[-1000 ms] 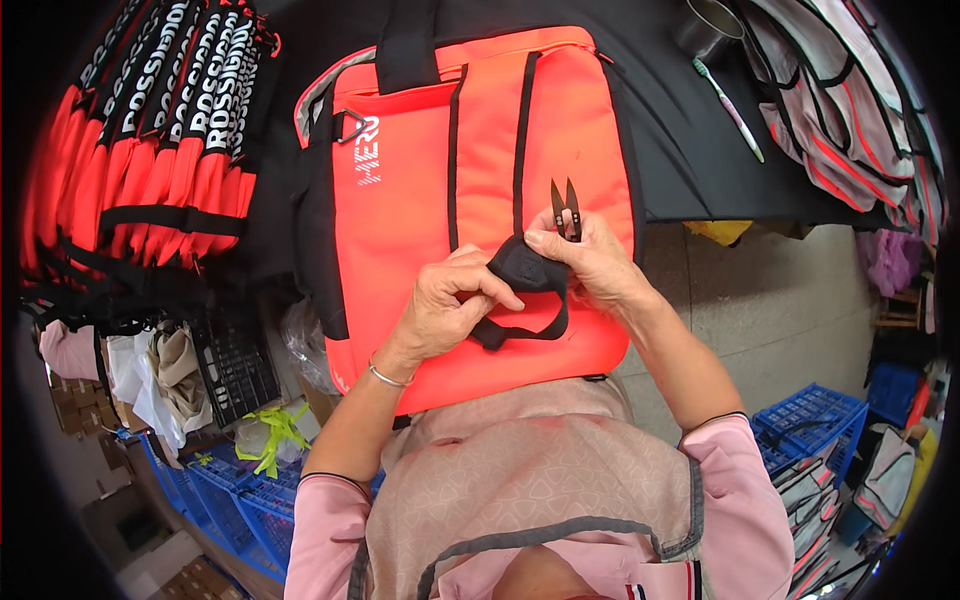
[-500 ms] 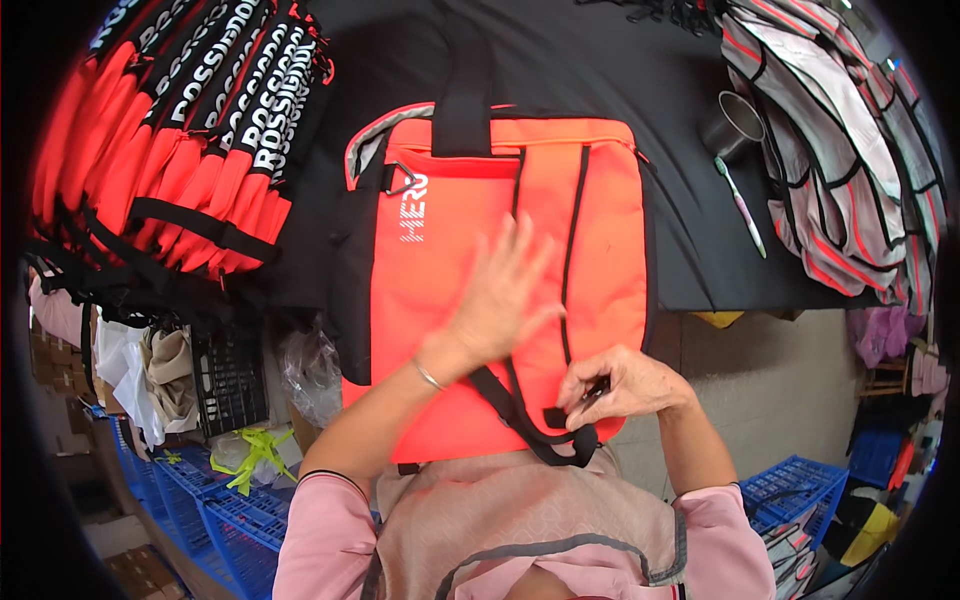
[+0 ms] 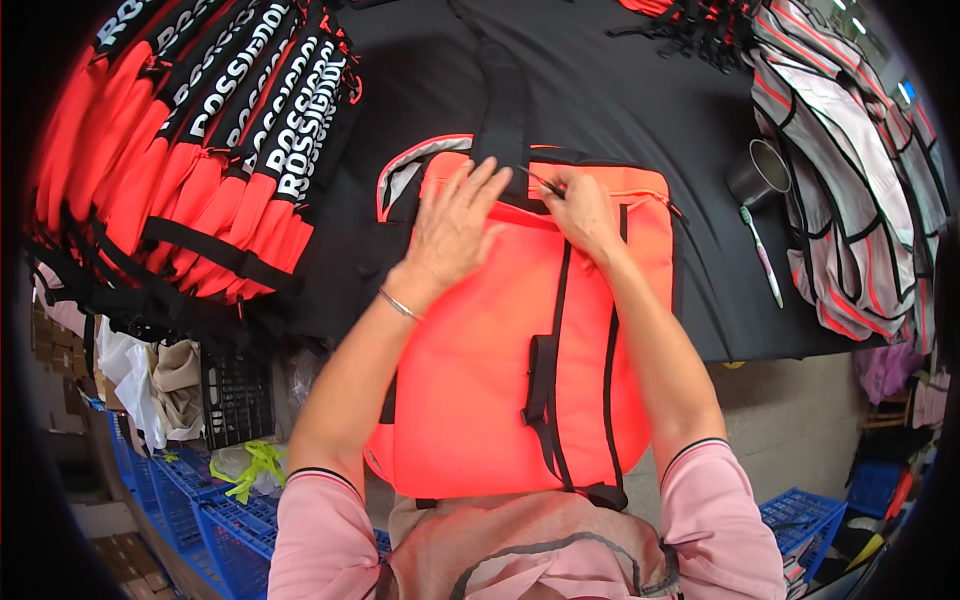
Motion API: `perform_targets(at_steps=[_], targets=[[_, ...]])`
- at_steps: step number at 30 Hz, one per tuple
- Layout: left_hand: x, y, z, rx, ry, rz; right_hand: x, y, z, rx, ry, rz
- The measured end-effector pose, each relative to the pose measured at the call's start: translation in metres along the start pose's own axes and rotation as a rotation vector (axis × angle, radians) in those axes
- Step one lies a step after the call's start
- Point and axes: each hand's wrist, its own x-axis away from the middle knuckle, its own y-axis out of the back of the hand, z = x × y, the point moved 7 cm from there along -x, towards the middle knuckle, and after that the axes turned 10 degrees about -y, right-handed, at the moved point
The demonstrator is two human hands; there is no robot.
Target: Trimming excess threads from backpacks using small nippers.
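Two bare hands worked at the top of an orange-red bag, which lay on a black-covered table, its six o'clock end reaching past the table's edge to the person's apron. The left hand, at the bag's eleven o'clock, was open, its fingers slightly spread over the top edge and the side of a wide black strap that ran away toward twelve o'clock. A thin bracelet circled that wrist. The right hand, at one o'clock, was closed around small dark scissors, their tip pointing toward ten o'clock beside the strap; whether the blades touched it could not be told.

A narrower black strap with a buckle lay on the bag toward six o'clock. Out from the bag, a metal cup and a toothbrush lay around two o'clock, just beside a pile of grey bags. Red-and-black bags were stacked at ten o'clock, and blue crates stood at eight.
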Motion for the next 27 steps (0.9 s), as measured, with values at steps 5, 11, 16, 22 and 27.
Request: perform_targets(at_steps=[5,11,16,22,27], targets=[[0.036,-0.022,0.016,0.138,-0.101,0.111,0.013,0.011,-0.015,-0.133,-0.058,-0.090],[0.034,-0.019,0.019,0.140,0.011,-0.005,0.008,0.007,-0.003,-0.059,-0.119,0.010],[0.033,-0.023,0.018,0.129,0.013,-0.015,-0.022,0.002,0.006,-0.154,-0.039,0.127],[0.033,-0.028,0.018,0.141,-0.018,-0.010,-0.024,-0.006,-0.011,-0.435,-0.114,0.081],[0.016,-0.038,-0.004,0.225,-0.016,0.091,-0.010,0.003,-0.013,-0.520,-0.172,-0.024]])
